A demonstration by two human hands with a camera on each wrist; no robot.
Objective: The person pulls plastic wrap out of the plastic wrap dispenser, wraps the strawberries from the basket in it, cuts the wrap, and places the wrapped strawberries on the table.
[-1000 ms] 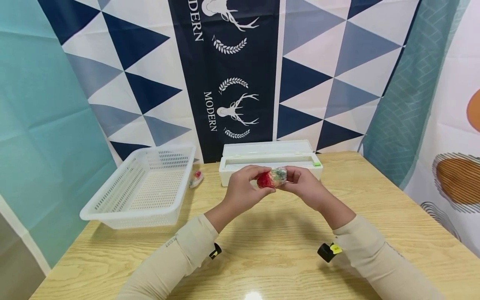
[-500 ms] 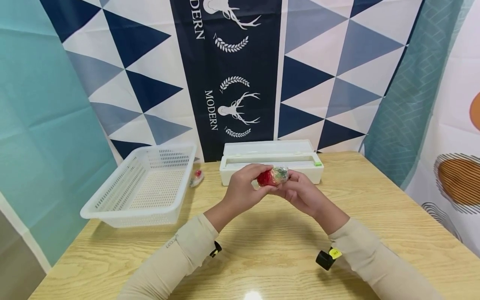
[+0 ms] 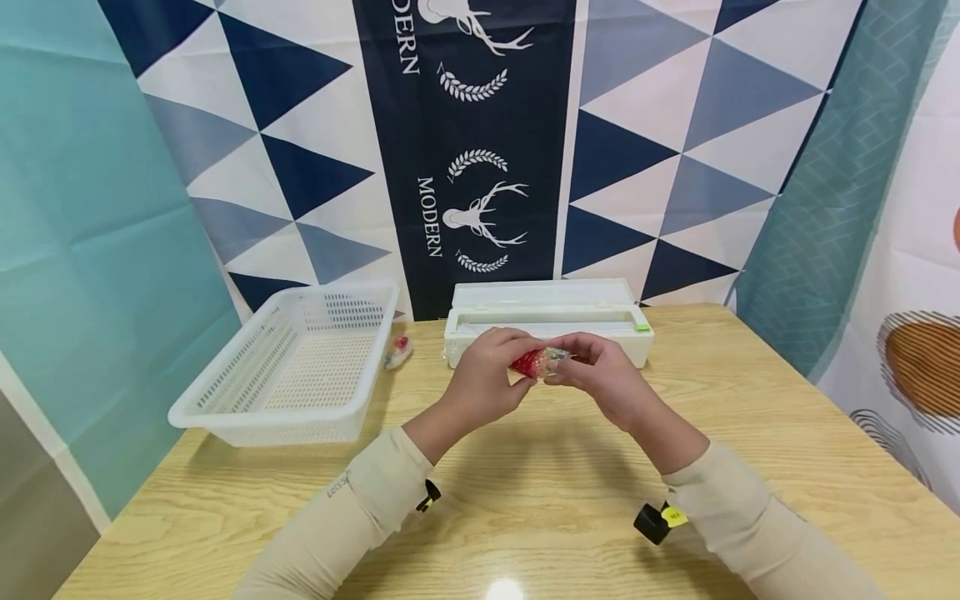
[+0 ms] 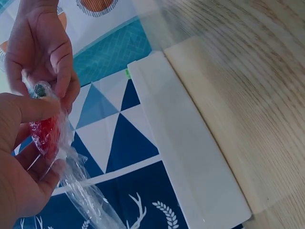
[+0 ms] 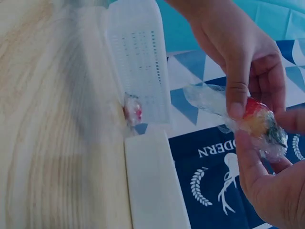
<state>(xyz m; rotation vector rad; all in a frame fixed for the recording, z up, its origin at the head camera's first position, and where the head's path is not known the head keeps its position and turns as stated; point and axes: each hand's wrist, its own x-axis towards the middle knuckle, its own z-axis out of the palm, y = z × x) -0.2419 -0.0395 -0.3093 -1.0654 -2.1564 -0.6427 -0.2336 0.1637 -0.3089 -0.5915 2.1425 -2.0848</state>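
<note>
A red strawberry (image 3: 529,363), pale and green toward its leafy end, is wrapped in clear cling film (image 4: 88,193). My left hand (image 3: 486,377) pinches its red side between thumb and fingers. At the green end, the thumb and fingers of my right hand (image 3: 611,377) pinch the wrapped tip. In the left wrist view a loose twisted tail of film trails down from the fruit. The right wrist view shows both hands meeting around the wrapped strawberry (image 5: 257,119), raised above the table. Fingers hide part of it.
Behind the hands stands a white cling film dispenser box (image 3: 636,347) with its lid raised. A white perforated basket (image 3: 262,422) sits at the left. Between them lies another small film-wrapped item (image 3: 398,352) with a red part. The wooden table (image 3: 525,500) meets a patterned cloth backdrop.
My right hand dips under the strawberry's green end, then comes back up over it, covering more of the fruit. My left hand keeps its grip. The head view shifts slightly.
</note>
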